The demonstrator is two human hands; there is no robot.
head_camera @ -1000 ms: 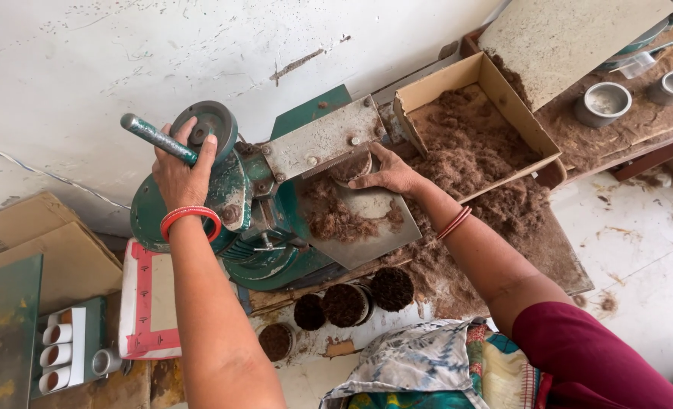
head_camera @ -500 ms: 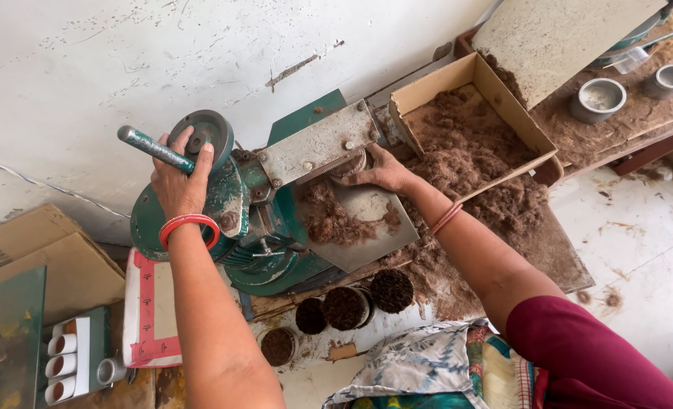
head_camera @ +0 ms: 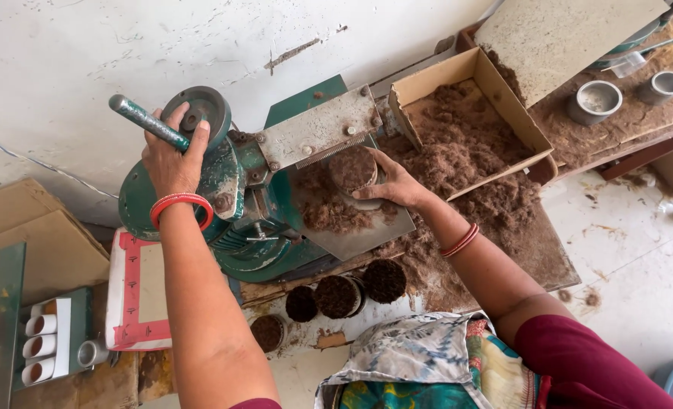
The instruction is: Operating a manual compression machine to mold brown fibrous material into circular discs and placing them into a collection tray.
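Shifted slightly under the grey metal plate point(head_camera: 317, 129): right hand point(head_camera: 393, 182) cupping a round, fibrous brown puck point(head_camera: 353, 168), seemingly grasped. Left hand point(head_camera: 171, 155) clenched round green metal lever handle point(head_camera: 147, 123).

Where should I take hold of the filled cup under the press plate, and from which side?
Grip the filled cup round its side wall from the right, as the right hand does. The press plate overhangs its top and the green machine blocks the left, so probably only the right side is free.
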